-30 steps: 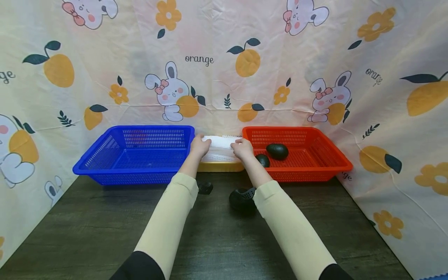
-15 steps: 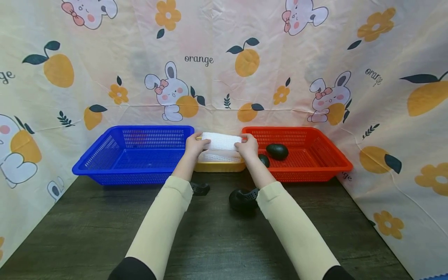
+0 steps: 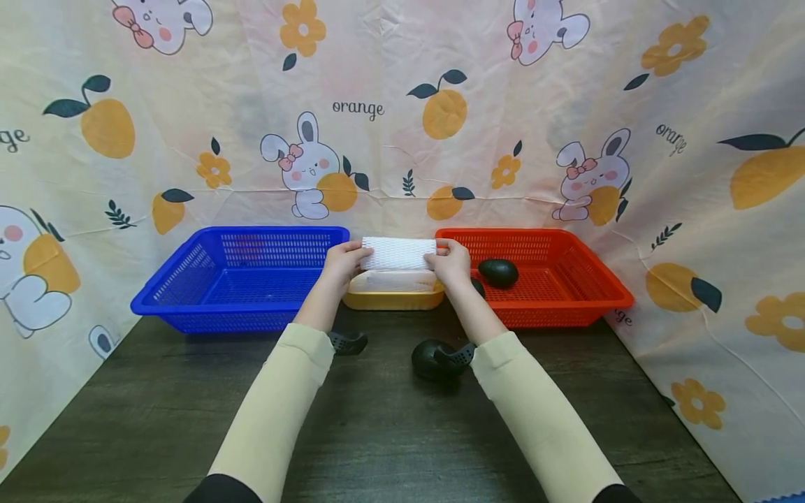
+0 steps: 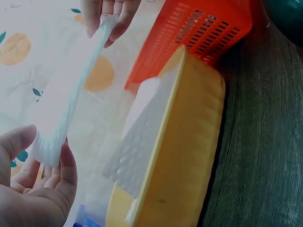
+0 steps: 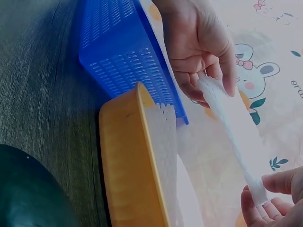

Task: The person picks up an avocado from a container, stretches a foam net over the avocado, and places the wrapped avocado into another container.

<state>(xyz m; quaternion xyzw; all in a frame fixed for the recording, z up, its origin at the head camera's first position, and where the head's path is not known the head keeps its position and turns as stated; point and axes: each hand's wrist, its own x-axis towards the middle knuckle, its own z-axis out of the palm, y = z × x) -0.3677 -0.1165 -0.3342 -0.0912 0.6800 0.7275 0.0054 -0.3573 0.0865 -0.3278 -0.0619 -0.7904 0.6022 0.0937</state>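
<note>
A white foam fruit net [image 3: 399, 253] is stretched flat between my two hands, above the yellow tray [image 3: 393, 301]. My left hand [image 3: 342, 265] pinches its left end between thumb and fingers, and my right hand [image 3: 452, 264] pinches the right end. In the left wrist view the foam net [image 4: 66, 101] looks thin and flattened. More white foam nets [image 3: 393, 281] lie in the tray below. On the table, near my right wrist, rests a dark green avocado [image 3: 431, 360]; the black wrist strap partly covers it.
A blue basket [image 3: 233, 308] stands on the left with nothing visible inside. The red basket [image 3: 553, 304] on the right holds an avocado [image 3: 498, 272] and another [image 3: 478, 287], mostly hidden by my right arm. A printed cloth [image 3: 402, 161] hangs behind.
Both hands have lifted the foam net up out of the yellow tray and drawn slightly toward me and apart. The avocados and baskets have not moved.
</note>
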